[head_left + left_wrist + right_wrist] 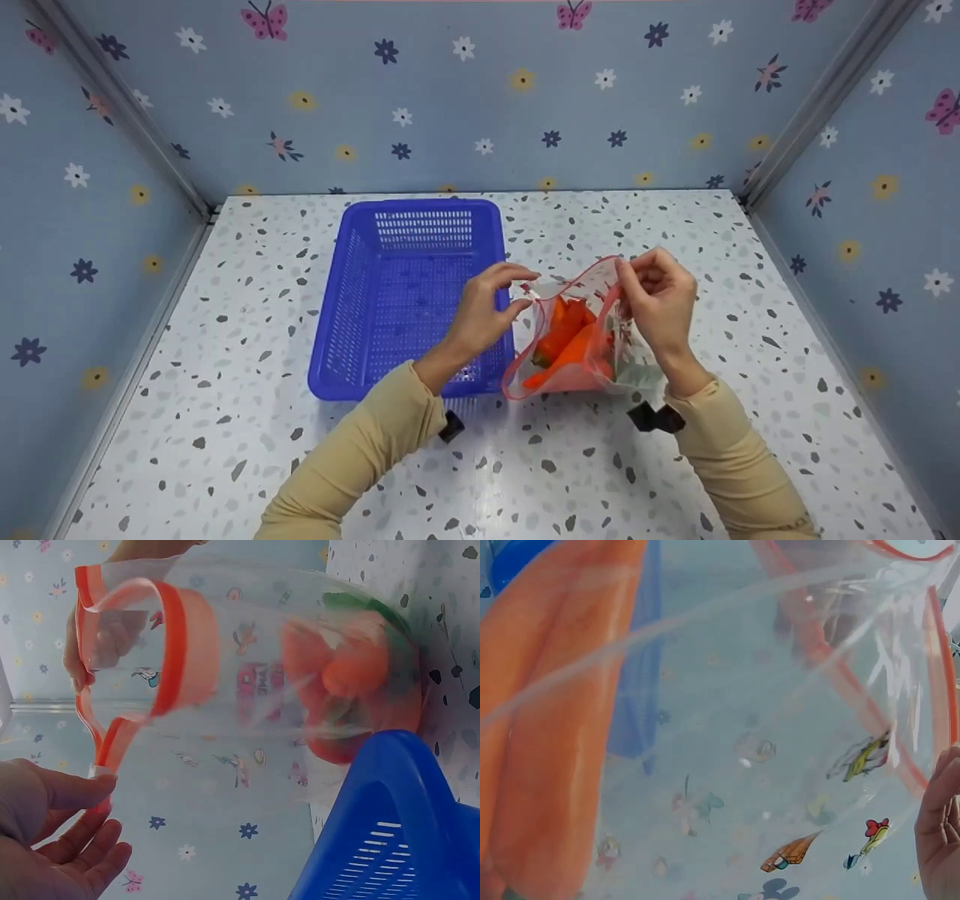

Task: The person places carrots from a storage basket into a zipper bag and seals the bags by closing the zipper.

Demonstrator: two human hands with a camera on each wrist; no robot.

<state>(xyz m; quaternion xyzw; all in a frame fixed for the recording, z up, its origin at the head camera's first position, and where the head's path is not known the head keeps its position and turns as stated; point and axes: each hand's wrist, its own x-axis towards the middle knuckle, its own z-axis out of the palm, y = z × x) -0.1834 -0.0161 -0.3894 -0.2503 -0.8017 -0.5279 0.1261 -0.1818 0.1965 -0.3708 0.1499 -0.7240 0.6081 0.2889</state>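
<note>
A clear plastic zip bag with an orange-red rim and small cartoon prints stands with its mouth spread apart. Inside lie several long orange-red vegetables, with some green showing; in the right wrist view one vegetable appears large through the plastic. My left hand pinches the left end of the rim by a white tab, thumb against forefinger, as the left wrist view shows. On the opposite side, my right hand pinches the rim, its other fingers curled; only part of that hand enters the right wrist view.
Left of the bag, close against it, sits a blue plastic basket with slotted walls; my left forearm crosses its front right corner. Both stand on a white speckled table. Flower-patterned panels enclose the back and sides.
</note>
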